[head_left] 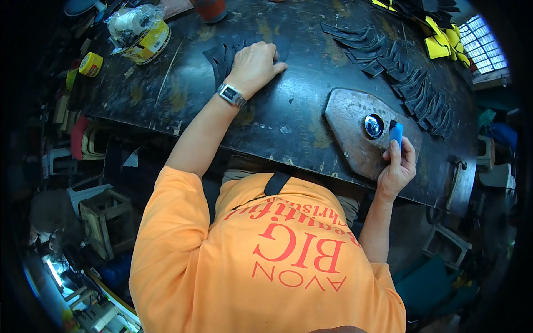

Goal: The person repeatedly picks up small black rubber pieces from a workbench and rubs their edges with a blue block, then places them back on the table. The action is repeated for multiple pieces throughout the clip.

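Observation:
My left hand point(255, 67), with a metal watch point(230, 95) at the wrist, rests on the dark tabletop with its fingers curled. Thin black strips point(217, 62) fan out beside and partly under it; what the fingertips touch is hidden. Between the thumb and fingers of my right hand point(401, 166) is a small flat blue tool point(396, 133) with a black end, its exact kind unclear. It is held above a worn, many-sided slab point(351, 129). A small round dish point(374, 126) with dark shiny contents sits on that slab, just left of the blue tool.
Overlapping black strips point(411, 89) lie in a long row at the right. Yellow and black pieces point(441, 41) are piled at the far right. A yellow tub point(145, 44) with plastic wrapping and a small yellow container point(91, 64) stand at left. The table's near edge point(288, 162) runs before me.

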Demonstrator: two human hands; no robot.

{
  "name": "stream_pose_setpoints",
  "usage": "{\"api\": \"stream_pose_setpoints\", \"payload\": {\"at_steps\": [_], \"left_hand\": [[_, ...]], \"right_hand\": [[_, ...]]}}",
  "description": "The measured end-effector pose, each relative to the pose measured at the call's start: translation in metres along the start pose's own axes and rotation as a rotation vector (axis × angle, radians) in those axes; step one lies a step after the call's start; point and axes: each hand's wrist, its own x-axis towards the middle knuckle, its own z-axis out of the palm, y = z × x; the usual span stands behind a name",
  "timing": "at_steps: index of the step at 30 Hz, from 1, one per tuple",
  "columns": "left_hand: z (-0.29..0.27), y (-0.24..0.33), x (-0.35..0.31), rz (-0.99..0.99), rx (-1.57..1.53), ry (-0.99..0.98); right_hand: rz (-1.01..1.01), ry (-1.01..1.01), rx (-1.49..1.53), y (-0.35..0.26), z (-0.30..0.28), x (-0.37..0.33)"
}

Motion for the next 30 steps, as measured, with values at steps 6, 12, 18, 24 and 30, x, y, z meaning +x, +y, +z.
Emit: {"api": "stream_pose_setpoints", "payload": {"at_steps": [6, 12, 18, 24, 30], "left_hand": [[0.006, 0.004, 0.016, 0.001, 0.1, -0.082], [0.004, 0.001, -0.004, -0.151, -1.063, -0.12], [0.022, 0.045, -0.047, -0.261, -2.097, -0.49], [0.03, 0.075, -0.066, -0.33, -2.194, -0.605], [0.028, 0.067, -0.063, -0.31, -2.007, -0.487]], "right_hand": [[-0.042, 0.009, 0.01, -0.001, 0.002, 0.0], [-0.003, -0.131, 0.174, -0.019, 0.012, -0.012], [0.105, -0.695, 0.466, -0.022, 0.052, -0.016], [0.335, -0.68, 0.538, -0.023, 0.063, -0.026], [0.059, -0.723, 0.274, -0.02, 0.056, -0.025]]}}
